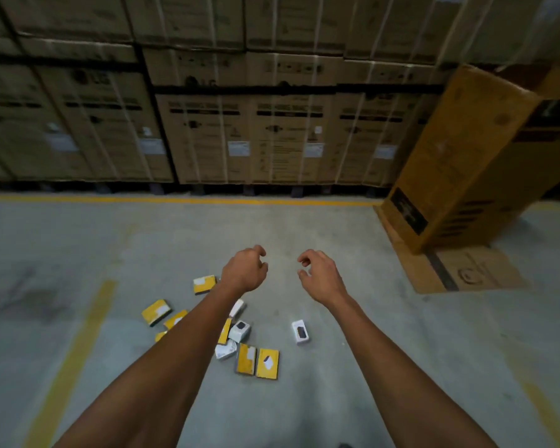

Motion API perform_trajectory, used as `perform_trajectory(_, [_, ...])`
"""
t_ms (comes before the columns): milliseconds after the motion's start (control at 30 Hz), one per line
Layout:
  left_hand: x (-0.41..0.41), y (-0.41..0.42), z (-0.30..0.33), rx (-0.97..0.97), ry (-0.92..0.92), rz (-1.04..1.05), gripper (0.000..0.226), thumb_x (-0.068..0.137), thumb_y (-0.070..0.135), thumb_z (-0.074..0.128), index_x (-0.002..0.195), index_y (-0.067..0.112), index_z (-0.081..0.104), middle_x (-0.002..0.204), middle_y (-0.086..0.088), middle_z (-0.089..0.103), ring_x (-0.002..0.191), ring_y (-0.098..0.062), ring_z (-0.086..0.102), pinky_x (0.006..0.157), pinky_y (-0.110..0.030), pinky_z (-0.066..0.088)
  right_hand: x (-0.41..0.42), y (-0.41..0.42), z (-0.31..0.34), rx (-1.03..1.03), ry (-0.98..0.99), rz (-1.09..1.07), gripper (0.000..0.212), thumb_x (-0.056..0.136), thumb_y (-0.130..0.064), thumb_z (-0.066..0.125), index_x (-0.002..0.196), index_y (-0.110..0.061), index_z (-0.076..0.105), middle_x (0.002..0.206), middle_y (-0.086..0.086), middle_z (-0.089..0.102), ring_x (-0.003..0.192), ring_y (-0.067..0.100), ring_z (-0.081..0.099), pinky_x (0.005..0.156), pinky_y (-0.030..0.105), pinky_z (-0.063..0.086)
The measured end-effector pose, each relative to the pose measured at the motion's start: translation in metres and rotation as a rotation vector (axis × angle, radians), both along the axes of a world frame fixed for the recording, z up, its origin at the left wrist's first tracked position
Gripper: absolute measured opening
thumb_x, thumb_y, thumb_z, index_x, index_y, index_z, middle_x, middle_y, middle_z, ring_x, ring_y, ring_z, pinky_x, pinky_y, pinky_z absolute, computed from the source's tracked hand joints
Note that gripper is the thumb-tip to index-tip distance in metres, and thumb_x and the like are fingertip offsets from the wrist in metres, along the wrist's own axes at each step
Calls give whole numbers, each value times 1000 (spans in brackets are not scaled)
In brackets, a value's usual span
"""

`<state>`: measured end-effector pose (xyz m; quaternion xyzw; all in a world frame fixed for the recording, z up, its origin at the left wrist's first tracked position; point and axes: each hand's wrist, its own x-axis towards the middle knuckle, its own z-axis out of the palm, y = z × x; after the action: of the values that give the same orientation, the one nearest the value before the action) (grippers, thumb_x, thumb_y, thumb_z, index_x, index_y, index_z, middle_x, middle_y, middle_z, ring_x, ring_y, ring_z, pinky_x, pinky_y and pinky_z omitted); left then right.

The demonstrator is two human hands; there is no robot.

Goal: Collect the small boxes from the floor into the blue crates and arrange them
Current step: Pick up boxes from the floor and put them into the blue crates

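Behind the yellow floor line, the wall of large strapped cardboard cartons (272, 124) and the leaning tall yellow-brown carton (459, 156) on the right play no part. No blue crate is in view, so carried boxes may drop on the way. The small flat yellow and white boxes (227, 331) lie scattered on the grey concrete floor (369, 318), long axes pointing differently; the near yellow pair (257, 362) runs near-to-far. The left hand (244, 270) and right hand (320, 273) hover loosely curled, holding nothing.

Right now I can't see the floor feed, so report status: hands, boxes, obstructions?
Left hand and right hand open, empty. Small boxes scattered on floor. No blue crates in view. Nothing blocking.
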<state>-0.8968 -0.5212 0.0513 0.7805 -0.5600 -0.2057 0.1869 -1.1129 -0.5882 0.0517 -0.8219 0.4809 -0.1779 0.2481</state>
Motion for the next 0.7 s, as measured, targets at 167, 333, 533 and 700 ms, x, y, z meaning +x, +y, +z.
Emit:
perform_trajectory(167, [-35, 1, -3, 5, -13, 205, 37, 97, 32, 60, 131, 19, 61, 111, -4, 75, 110, -31, 67, 90, -42, 55, -25, -38, -13, 9, 5, 215, 25, 91, -24, 67, 115, -27, 63, 113, -6, 61, 98, 16, 61, 84, 40, 57])
perform_trajectory(333, [-64, 7, -17, 60, -62, 337, 38, 95, 34, 60, 132, 22, 59, 118, -7, 72, 111, -34, 65, 89, -43, 56, -46, -65, -35, 13, -4, 402, 27, 90, -22, 68, 116, -25, 63, 111, -3, 62, 99, 19, 62, 86, 37, 54])
perform_trajectory(533, [-69, 13, -55, 77, -27, 427, 40, 95, 35, 60, 130, 17, 61, 115, -10, 74, 110, -37, 67, 90, -45, 56, -42, -72, -71, 77, 53, 510, 33, 90, -28, 71, 121, -26, 59, 117, -5, 59, 102, 18, 61, 84, 38, 55])
perform_trajectory(700, [-56, 15, -121, 85, 33, 469, 40, 96, 32, 63, 132, 16, 61, 113, -9, 75, 111, -34, 67, 90, -44, 56, -20, -68, -130, 101, 111, 552, 40, 91, -35, 73, 126, -28, 54, 125, -5, 56, 112, 18, 58, 87, 39, 54])
